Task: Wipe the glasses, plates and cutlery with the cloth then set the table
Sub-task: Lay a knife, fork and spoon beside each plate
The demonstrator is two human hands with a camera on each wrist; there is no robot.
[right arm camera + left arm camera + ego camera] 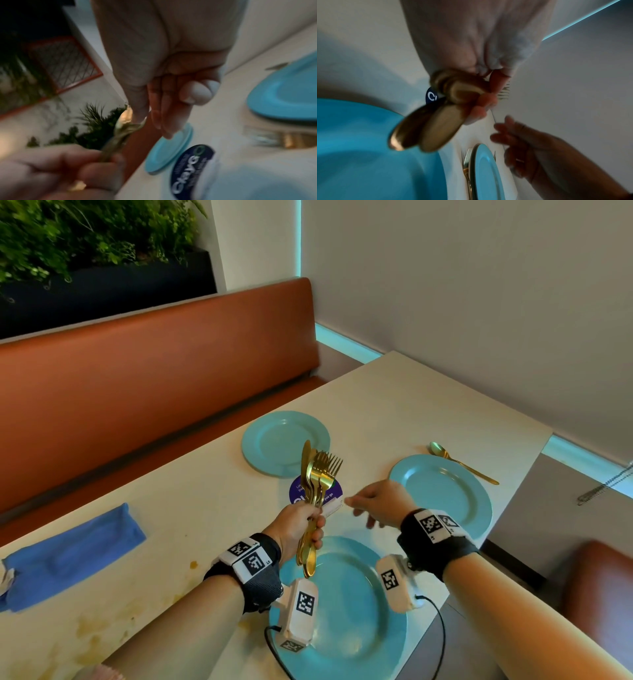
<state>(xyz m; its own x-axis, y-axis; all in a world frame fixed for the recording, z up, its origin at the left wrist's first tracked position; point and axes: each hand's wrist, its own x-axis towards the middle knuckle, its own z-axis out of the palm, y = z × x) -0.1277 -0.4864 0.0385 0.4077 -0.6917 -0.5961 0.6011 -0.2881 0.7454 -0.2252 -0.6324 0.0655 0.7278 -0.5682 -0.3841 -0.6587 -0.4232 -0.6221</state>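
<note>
My left hand (301, 525) grips an upright bundle of gold cutlery (317, 477) by the handles, above the near blue plate (346, 611); the handle ends (426, 128) fill the left wrist view. My right hand (375, 503) hovers just right of the bundle, fingers loosely extended and holding nothing (164, 108). A second blue plate (442, 494) lies at the right with a gold spoon (462, 462) beyond it and a fork (467, 162) beside it. A third blue plate (284, 441) sits farther back. The blue cloth (72, 556) lies folded at the left.
A round purple sticker (317, 491) is on the white table (394, 405) behind the cutlery. Yellowish stains (92, 628) mark the table's near left. An orange bench (154, 378) runs along the far side; the wall (479, 302) is at the right.
</note>
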